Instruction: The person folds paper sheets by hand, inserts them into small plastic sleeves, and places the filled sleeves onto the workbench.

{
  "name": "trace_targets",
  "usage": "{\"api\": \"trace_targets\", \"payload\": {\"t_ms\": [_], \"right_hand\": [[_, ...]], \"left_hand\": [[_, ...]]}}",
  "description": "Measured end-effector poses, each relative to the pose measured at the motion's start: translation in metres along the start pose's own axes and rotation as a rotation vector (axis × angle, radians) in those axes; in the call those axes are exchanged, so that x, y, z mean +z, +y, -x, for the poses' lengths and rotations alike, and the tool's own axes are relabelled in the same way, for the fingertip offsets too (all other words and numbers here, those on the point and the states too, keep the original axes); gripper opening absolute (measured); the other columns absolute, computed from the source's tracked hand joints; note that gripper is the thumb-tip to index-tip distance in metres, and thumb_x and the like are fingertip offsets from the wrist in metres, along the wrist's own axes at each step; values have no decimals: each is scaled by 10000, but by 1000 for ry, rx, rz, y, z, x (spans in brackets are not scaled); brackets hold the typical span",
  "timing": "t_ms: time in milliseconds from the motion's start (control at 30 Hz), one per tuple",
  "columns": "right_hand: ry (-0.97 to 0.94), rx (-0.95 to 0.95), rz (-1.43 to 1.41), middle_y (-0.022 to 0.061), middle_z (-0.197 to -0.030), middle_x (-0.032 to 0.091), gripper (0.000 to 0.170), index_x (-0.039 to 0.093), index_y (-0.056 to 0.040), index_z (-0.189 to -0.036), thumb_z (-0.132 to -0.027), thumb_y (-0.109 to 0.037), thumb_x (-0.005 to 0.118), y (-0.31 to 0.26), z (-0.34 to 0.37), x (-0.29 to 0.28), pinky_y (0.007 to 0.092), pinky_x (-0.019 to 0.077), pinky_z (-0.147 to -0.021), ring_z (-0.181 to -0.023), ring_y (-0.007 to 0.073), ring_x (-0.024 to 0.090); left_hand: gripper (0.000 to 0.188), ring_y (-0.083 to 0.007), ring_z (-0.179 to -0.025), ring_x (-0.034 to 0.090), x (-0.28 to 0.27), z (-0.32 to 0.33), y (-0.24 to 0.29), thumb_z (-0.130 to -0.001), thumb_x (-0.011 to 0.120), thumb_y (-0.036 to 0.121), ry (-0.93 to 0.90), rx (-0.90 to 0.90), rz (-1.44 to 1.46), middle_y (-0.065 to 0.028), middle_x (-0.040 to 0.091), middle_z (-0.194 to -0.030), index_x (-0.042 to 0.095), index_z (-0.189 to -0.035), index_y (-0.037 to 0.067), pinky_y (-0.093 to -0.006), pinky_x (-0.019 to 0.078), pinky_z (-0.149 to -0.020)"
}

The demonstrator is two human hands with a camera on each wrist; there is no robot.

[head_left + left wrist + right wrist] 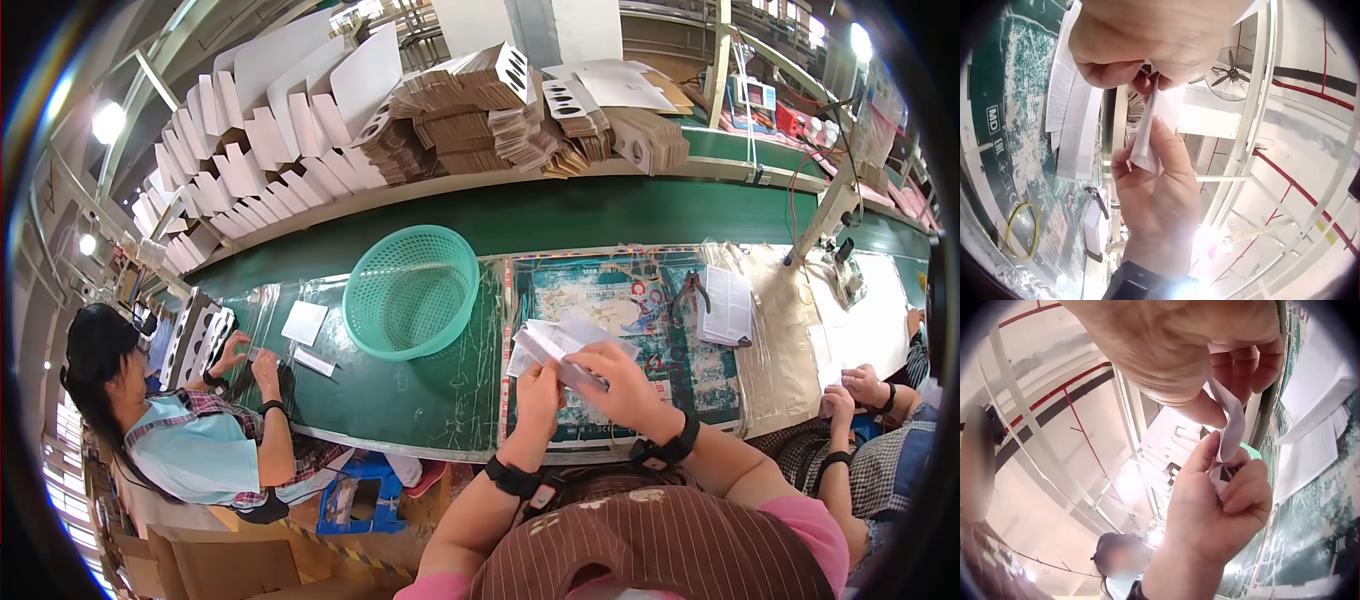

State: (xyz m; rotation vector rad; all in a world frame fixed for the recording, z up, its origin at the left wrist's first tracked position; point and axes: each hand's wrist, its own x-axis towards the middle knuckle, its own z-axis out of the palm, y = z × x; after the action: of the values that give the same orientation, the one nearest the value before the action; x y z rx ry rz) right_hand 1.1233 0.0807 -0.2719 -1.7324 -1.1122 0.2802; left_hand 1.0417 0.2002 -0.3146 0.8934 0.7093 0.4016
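Note:
Between my two hands is a narrow folded strip of white printed paper [1146, 140], lifted above the table. My left hand [540, 402] pinches one end of it. My right hand [622, 388] grips the other end with thumb and fingers. In the right wrist view the folded paper [1232, 428] bends in a curve between the fingertips of both hands. Just beyond the hands lie loose white leaflets [545, 338], fanned out on the green table; the left wrist view shows these printed leaflets [1072, 119] more closely.
A turquoise plastic basket [465, 305] stands left of the leaflets. Dark-handled pliers [690, 287] lie beside a leaflet stack [726, 308] at the right. Cardboard inserts [450, 125] fill the back shelf. One person [190, 450] works at left, another person [895, 440] at right.

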Motion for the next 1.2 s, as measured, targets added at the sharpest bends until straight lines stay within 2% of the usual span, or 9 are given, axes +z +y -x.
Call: {"api": "trace_targets", "payload": {"t_ms": [333, 400, 467, 567, 900, 1000, 1067, 1100, 1200], "right_hand": [[-127, -83, 59, 135, -1059, 557, 342, 569, -51, -1128, -808, -163, 615, -2, 7, -5, 338, 473, -786, -941, 273, 568], [-143, -90, 36, 131, -1060, 561, 323, 566, -31, -1114, -820, -159, 607, 2, 6, -2, 328, 476, -780, -943, 252, 572], [-25, 303, -516, 107, -932, 604, 221, 580, 10, -994, -844, -152, 592, 7, 5, 7, 291, 494, -688, -821, 178, 599], [-262, 575, -519, 73, -779, 613, 162, 574, 18, -877, -853, -141, 589, 19, 3, 0, 253, 486, -592, -681, 110, 585], [-224, 502, -481, 62, -686, 608, 128, 580, 4, -821, -853, -120, 581, 15, 7, -21, 246, 469, -537, -584, 104, 570], [-70, 325, -122, 72, -682, 605, 72, 594, -27, -830, -816, -97, 605, 16, 7, -25, 286, 469, -559, -585, 161, 576], [115, -312, 613, 57, -778, 612, 116, 608, -72, -848, -734, -81, 628, 16, 2, -27, 313, 464, -648, -700, 210, 585], [109, -310, 610, 57, -778, 612, 116, 608, -72, -848, -734, -81, 628, 11, 2, -26, 313, 464, -648, -700, 210, 585], [-66, -459, 688, 35, -913, 601, 211, 617, -101, -884, -674, -87, 628, -12, 2, -19, 329, 443, -747, -849, 227, 564]], "left_hand": [[206, -43, -389, 290, -4, 17, 17, -895, 469, 210, -238, -118, 234, 27, 432, -570, 576, -931, 37, -203, 203, -360], [219, -38, -375, 280, -4, 12, 15, -896, 518, 212, -102, -71, -76, 34, 420, -554, 596, -990, 31, -206, 202, -349], [220, -34, -373, 276, -2, 15, 17, -892, 539, 214, -114, -56, -47, 39, 412, -545, 601, -989, 26, -205, 199, -346], [220, -30, -376, 276, -3, 17, 19, -886, 563, 214, -173, -13, 15, 43, 408, -538, 610, -971, 16, -203, 201, -346], [249, -46, -395, 304, -11, 5, 36, -900, 547, 236, 28, 47, 127, 36, 429, -563, 594, -963, 0, -216, 234, -361], [327, -54, -390, 317, -40, -8, 41, -912, 513, 332, -10, 85, 206, 1, 502, -709, 572, -977, 17, -209, 239, -353], [329, -52, -388, 311, -29, 5, 40, -908, 520, 335, -80, -86, 69, 4, 497, -703, 574, -996, 23, -211, 225, -348], [333, -50, -386, 305, -19, 17, 40, -903, 526, 338, -145, -261, -67, 8, 492, -696, 577, -1015, 28, -212, 211, -342], [307, -45, -386, 289, -10, 23, 31, -882, 556, 293, -261, -182, -127, 25, 453, -625, 581, -1042, 32, -227, 183, -348]]}}
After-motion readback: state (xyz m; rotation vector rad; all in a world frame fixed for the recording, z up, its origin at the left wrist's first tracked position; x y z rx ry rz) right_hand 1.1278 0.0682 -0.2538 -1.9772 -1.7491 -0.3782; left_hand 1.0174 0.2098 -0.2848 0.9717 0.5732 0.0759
